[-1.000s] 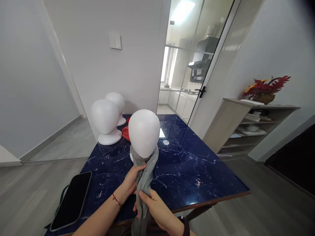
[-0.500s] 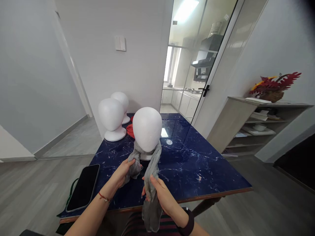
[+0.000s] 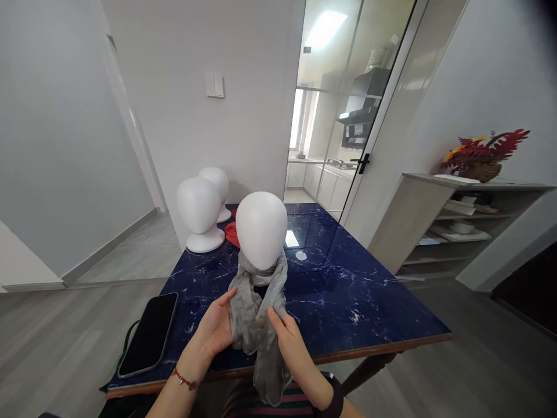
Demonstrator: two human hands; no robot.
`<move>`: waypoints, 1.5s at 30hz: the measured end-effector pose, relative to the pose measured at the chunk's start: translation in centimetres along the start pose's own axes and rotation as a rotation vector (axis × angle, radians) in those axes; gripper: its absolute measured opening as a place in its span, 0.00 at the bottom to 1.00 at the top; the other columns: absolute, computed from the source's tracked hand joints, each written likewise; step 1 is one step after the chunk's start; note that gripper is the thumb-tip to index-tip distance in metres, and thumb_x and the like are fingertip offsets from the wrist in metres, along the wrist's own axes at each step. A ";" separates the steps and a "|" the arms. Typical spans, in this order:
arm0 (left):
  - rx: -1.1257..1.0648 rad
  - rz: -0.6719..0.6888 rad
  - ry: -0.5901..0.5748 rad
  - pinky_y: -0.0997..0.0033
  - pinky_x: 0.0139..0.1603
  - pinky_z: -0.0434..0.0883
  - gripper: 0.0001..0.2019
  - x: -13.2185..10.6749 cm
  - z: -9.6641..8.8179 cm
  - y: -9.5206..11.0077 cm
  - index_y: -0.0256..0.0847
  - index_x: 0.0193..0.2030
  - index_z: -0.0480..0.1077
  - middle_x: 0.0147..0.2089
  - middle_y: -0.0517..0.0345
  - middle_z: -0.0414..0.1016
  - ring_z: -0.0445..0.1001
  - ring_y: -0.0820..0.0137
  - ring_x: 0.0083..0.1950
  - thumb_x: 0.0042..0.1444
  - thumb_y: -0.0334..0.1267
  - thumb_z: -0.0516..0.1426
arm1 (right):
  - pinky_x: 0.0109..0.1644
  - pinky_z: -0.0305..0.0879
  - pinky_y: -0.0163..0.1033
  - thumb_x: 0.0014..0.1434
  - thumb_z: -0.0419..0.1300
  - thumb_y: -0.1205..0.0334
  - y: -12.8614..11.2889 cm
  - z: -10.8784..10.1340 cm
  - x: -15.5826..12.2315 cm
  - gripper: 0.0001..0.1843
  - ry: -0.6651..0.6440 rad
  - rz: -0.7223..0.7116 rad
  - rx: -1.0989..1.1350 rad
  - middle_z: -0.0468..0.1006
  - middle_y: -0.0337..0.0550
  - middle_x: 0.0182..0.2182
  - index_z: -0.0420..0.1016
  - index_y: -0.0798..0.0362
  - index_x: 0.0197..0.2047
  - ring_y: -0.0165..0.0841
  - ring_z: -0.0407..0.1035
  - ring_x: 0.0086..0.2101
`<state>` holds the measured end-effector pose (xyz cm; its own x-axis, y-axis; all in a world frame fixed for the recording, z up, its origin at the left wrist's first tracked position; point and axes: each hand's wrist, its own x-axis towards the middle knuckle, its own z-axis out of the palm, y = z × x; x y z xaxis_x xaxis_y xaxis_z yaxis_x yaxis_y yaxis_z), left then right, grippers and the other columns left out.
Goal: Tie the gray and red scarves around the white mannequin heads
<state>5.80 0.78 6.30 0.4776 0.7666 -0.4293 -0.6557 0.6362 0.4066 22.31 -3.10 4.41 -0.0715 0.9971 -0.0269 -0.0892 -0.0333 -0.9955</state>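
A white foam mannequin head stands upright near the middle of the blue table, with a sheer grey scarf around its neck. Both scarf ends come forward, and the longer one hangs over the table's front edge. My left hand grips the left end, thumb on top and its other fingers behind the cloth. On the right strand, my right hand pinches the fabric with the thumb in front; its remaining fingers are hidden behind the scarf.
Two more white mannequin heads stand at the back left, beside a red cloth. A black phone lies at the left edge of the marble-patterned table. A glass door and a low shelf are beyond.
My left hand has moved slightly down and right, bringing the left scarf end closer to the right strand and spreading it. My right hand has shifted a little, still on its strand.
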 end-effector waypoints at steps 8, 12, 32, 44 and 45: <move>-0.007 0.054 0.157 0.59 0.45 0.75 0.20 -0.7 -0.7 -0.7 0.27 0.54 0.66 0.37 0.44 0.80 0.79 0.58 0.40 0.54 0.29 0.50 | 0.38 0.62 0.38 0.59 0.51 0.41 0.5 0.5 -0.3 0.25 -0.055 -0.073 -0.226 0.72 0.42 0.29 0.73 0.55 0.34 0.34 0.64 0.31; -0.037 0.007 0.165 0.60 0.42 0.76 0.20 -0.8 -0.8 -0.2 0.27 0.54 0.66 0.35 0.45 0.80 0.80 0.59 0.39 0.54 0.30 0.50 | 0.30 0.58 0.36 0.54 0.56 0.39 1.6 -0.1 0.5 0.23 0.075 -0.014 -0.263 0.68 0.39 0.23 0.69 0.54 0.29 0.31 0.58 0.25; 0.302 -0.045 0.098 0.70 0.35 0.68 0.10 -0.3 1.3 -1.2 0.32 0.38 0.75 0.28 0.51 0.77 0.75 0.64 0.29 0.51 0.30 0.55 | 0.38 0.70 0.42 0.50 0.59 0.36 1.5 -2.0 3.0 0.29 0.002 0.226 0.045 0.75 0.45 0.37 0.68 0.52 0.42 0.37 0.72 0.36; 0.240 -0.003 -0.122 0.62 0.47 0.68 0.16 -0.6 0.7 0.1 0.33 0.37 0.74 0.40 0.49 0.76 0.72 0.66 0.40 0.41 0.26 0.51 | 0.41 0.62 0.36 0.52 0.57 0.63 2.2 -2.2 5.0 0.08 -0.103 -0.041 -0.185 0.74 0.41 0.31 0.72 0.56 0.35 0.34 0.67 0.35; 0.284 0.005 -0.083 0.61 0.48 0.68 0.17 -0.8 0.4 0.5 0.33 0.41 0.74 0.43 0.48 0.76 0.72 0.65 0.43 0.44 0.27 0.52 | 0.41 0.62 0.36 0.52 0.56 0.63 2.1 -2.7 5.2 0.08 -0.071 -0.042 -0.169 0.74 0.40 0.31 0.72 0.56 0.35 0.34 0.66 0.35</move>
<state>5.38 0.52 7.15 0.5288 0.7667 -0.3640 -0.4734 0.6224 0.6233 24.44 2.16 1.97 -0.1416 0.9898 0.0155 0.0745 0.0263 -0.9969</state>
